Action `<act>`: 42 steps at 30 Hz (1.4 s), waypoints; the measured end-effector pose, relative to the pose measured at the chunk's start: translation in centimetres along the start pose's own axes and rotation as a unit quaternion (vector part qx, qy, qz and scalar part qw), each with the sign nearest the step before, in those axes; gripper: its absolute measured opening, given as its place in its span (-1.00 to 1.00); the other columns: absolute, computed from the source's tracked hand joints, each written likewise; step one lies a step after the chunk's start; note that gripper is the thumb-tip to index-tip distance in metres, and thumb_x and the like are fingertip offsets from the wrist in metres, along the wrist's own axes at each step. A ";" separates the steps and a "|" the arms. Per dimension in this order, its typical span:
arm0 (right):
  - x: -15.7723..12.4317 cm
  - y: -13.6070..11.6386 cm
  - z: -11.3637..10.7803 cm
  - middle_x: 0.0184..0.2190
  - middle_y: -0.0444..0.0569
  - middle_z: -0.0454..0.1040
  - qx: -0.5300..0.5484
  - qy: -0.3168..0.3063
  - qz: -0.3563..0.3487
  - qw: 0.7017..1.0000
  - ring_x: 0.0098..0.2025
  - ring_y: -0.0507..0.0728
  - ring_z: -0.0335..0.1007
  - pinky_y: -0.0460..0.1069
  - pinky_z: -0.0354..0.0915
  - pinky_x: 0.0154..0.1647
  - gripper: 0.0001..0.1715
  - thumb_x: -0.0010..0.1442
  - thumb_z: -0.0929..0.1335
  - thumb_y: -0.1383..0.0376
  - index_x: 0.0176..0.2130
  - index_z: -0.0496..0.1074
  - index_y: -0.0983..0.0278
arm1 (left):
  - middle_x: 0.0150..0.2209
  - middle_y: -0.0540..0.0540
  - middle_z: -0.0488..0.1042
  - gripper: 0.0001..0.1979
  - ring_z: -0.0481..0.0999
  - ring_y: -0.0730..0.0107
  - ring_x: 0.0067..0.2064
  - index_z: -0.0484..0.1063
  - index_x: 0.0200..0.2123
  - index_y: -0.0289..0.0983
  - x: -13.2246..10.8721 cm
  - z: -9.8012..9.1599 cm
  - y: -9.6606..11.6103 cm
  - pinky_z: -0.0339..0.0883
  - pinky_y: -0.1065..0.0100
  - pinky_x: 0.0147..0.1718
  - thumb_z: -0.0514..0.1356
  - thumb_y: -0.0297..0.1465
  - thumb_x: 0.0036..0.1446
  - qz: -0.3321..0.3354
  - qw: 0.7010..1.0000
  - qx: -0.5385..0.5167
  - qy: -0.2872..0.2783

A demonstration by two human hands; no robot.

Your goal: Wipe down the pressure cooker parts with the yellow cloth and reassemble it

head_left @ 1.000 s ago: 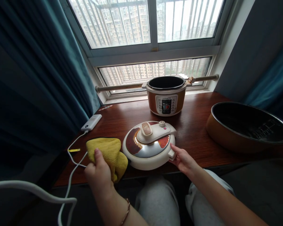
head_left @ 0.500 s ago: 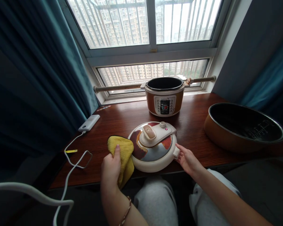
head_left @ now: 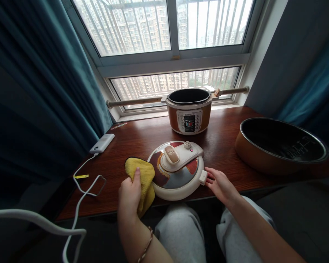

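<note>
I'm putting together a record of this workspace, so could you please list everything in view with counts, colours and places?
Lid: 1, cream and brown, front of table
Cloth: 1, yellow, against lid's left side
Cooker: 1, brown and cream, behind lid
Pot: 1, brown outside, black inside, table's right
Device: 1, white, table's left
Cable: at least 1, white, left
Tag: 1, yellow, by cable
Table: 1, reddish brown, under lid
Window: 1, grey frame, back
Buildings: several, beige, outside
Rod: apparently 1, brownish, behind cooker
Curtains: 2, blue, left and right
Trousers: 1 pair, grey, bottom centre
Bracelet: 1, brownish, left forearm
Left hand: 1, bare, holding cloth
Right hand: 1, bare, at lid's right
</note>
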State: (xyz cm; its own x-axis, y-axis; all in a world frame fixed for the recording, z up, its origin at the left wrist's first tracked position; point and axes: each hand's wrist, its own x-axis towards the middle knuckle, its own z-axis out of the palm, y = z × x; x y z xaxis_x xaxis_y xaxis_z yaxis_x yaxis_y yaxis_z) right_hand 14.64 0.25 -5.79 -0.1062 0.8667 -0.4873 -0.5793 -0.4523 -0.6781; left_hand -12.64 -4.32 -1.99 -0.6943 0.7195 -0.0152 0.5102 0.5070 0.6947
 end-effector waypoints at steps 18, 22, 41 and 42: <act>-0.7 -0.2 0.0 0.06 0.04 0.27 -0.367 0.055 -0.303 0.878 0.16 0.21 0.10 0.14 -0.03 0.23 -0.55 0.02 0.35 0.20 -0.06 0.32 0.23 | -0.23 -0.22 0.45 -0.67 0.42 0.16 -0.12 0.44 -0.32 -0.30 -0.4 2.9 1.9 0.25 0.23 -0.12 -0.05 -0.24 0.16 0.134 0.988 0.065 -0.040; -0.6 -0.7 2.4 0.04 0.08 0.30 -0.497 -0.055 -0.488 0.716 0.18 0.19 0.06 0.15 0.00 0.22 -0.61 0.15 0.25 0.28 -0.01 0.31 0.27 | -0.17 -0.23 0.46 -0.70 0.40 0.16 -0.05 0.45 -0.26 -0.28 -0.9 4.2 2.8 0.20 0.21 -0.04 -0.05 -0.33 0.16 0.169 0.980 0.040 -0.093; 5.6 -0.4 5.0 -0.13 0.10 0.44 -0.534 -0.100 -0.442 0.714 -0.05 0.19 0.32 0.09 0.19 0.04 -0.67 0.17 0.18 0.32 -0.12 0.40 0.30 | -0.08 -0.17 0.43 -0.76 0.36 0.22 0.00 0.53 -0.38 -0.29 -1.9 2.1 1.6 0.16 0.29 0.03 0.06 -0.46 -0.02 0.212 0.938 -0.047 -0.271; 5.7 -0.3 4.9 -0.11 0.09 0.44 -0.539 -0.104 -0.439 0.711 -0.02 0.19 0.31 0.09 0.18 0.06 -0.67 0.17 0.19 0.32 -0.11 0.40 0.30 | -0.08 -0.17 0.44 -0.75 0.37 0.22 0.01 0.51 -0.33 -0.30 -1.5 2.2 1.0 0.16 0.28 0.03 0.05 -0.46 -0.02 0.197 0.947 -0.052 -0.247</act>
State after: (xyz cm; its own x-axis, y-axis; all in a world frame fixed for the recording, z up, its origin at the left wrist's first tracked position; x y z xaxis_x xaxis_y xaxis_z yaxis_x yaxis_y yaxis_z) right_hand 10.21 6.37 -5.69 -0.2676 0.8763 0.4006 0.4482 0.4812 -0.7533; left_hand -9.97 -3.87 -2.86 -0.1258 0.9904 -0.0568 0.6103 0.1224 0.7826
